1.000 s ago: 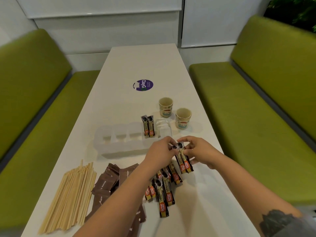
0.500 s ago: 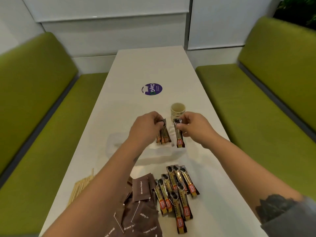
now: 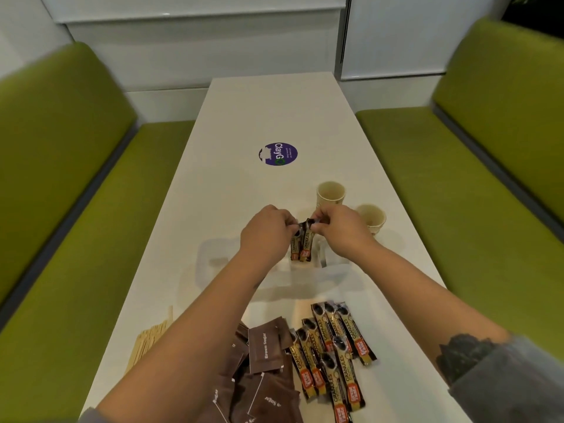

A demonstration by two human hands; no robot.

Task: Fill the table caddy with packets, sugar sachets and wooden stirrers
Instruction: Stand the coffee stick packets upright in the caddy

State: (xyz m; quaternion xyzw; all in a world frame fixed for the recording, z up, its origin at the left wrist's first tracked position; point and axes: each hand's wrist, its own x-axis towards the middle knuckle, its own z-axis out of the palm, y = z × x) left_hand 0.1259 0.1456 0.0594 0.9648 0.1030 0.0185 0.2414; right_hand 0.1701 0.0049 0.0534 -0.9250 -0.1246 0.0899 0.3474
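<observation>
Both hands, left (image 3: 266, 232) and right (image 3: 337, 228), have now met, pinching packets (image 3: 301, 244) upright in caddy (image 3: 210, 264); sachets, stirrers still out.

Two bare forearms, left hand (image 3: 265, 232) and right hand (image 3: 338, 228) ungloved, dark tattoo (image 3: 464, 355) just beside the pushed-up grey right sleeve (image 3: 512, 389), grey left cuff (image 3: 91, 416) at frame edge
</observation>
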